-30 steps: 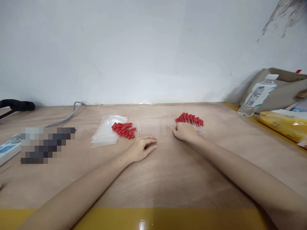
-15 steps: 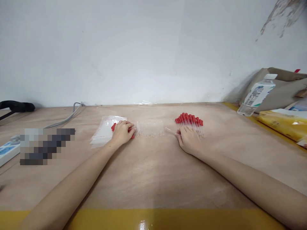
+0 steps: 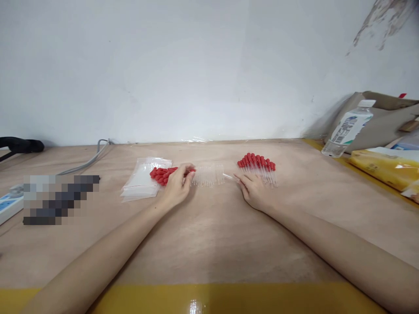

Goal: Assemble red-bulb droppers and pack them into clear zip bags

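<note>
My left hand is closed, thumb and fingers pinched together, with a bit of red at the fingertips that looks like a red rubber bulb. Behind it lies a pile of loose red rubber bulbs. A row of clear glass tubes stretches between my two hands. My right hand pinches one glass dropper tube, which points left toward the row. Beyond the right fingers, several droppers with red bulbs lie fanned side by side, partly covered by that hand.
Clear plastic bags are stacked at left. Farther left are a grey cable, a power strip and a blurred-out item. At right stand a water bottle, a grey bag and a yellow packet.
My left hand has moved right, off the red bulb pile to the left end of the tube row, uncovering the pile. My right hand stays nearly in place with its glass tube.
</note>
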The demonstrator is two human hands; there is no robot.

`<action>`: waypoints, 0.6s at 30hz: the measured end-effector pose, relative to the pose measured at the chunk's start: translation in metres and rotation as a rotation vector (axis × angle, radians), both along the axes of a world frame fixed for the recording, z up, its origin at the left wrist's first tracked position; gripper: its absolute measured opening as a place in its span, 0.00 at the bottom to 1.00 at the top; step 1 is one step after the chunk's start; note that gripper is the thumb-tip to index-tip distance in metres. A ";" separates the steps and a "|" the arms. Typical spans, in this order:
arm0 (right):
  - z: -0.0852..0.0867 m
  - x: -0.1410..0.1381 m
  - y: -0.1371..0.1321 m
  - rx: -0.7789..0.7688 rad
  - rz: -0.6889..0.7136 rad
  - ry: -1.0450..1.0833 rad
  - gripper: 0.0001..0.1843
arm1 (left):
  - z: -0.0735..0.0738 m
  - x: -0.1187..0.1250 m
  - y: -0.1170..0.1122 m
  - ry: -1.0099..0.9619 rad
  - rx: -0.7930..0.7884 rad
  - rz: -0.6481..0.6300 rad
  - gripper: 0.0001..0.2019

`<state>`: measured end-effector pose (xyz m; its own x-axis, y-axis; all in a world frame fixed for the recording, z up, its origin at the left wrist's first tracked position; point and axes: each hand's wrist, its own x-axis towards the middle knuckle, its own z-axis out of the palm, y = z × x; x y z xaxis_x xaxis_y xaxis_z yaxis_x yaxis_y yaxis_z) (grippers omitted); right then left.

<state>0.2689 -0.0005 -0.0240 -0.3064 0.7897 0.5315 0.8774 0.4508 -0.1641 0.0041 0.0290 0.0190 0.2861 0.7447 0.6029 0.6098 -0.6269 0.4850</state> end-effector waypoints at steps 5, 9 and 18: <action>0.009 -0.005 -0.009 -0.006 0.053 0.031 0.16 | -0.018 0.021 -0.018 -0.051 -0.082 -0.158 0.06; 0.018 -0.013 -0.019 -0.037 0.066 0.076 0.11 | -0.033 0.025 -0.018 -0.137 -0.233 -0.113 0.10; 0.008 -0.027 -0.020 -0.011 0.148 0.243 0.11 | -0.028 0.024 -0.022 -0.085 -0.256 -0.144 0.11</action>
